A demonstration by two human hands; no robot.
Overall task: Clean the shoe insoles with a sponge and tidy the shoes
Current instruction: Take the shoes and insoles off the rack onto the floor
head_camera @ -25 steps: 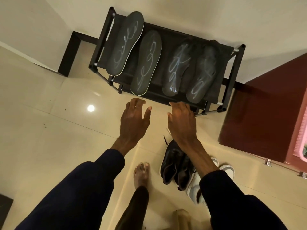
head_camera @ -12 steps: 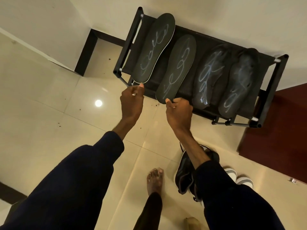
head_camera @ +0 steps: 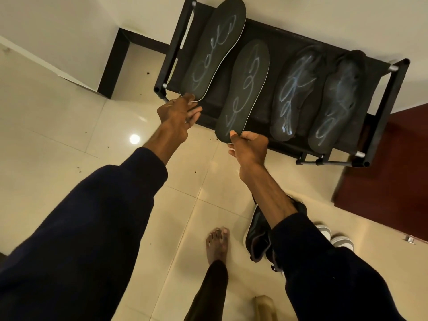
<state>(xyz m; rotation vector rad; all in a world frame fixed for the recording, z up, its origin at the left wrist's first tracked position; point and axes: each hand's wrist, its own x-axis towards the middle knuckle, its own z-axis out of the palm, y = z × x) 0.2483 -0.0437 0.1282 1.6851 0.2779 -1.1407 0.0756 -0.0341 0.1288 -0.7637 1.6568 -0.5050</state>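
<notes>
Two insoles were held by their heel ends: left hand (head_camera: 178,112) pinched the far-left insole (head_camera: 213,49), right hand (head_camera: 249,147) gripped the second insole (head_camera: 243,91), presumably to lift both off the rack (head_camera: 278,40) for sponging. Remaining pair (head_camera: 298,93) lay right of it.

I am looking down into what seems to be the entrance hall of a home. The floor (head_camera: 58,126) is glossy cream tile, and the wall (head_camera: 69,31) is plain white with a dark skirting board (head_camera: 113,63). A low black shoe rack (head_camera: 393,93) stands against the wall, with four dark insoles (head_camera: 245,89) laid across it. A black shoe (head_camera: 257,235) and pale shoes (head_camera: 340,239) lie on the tiles near a bare foot (head_camera: 217,244). A dark red panel (head_camera: 389,177), perhaps a door, is at the right.
</notes>
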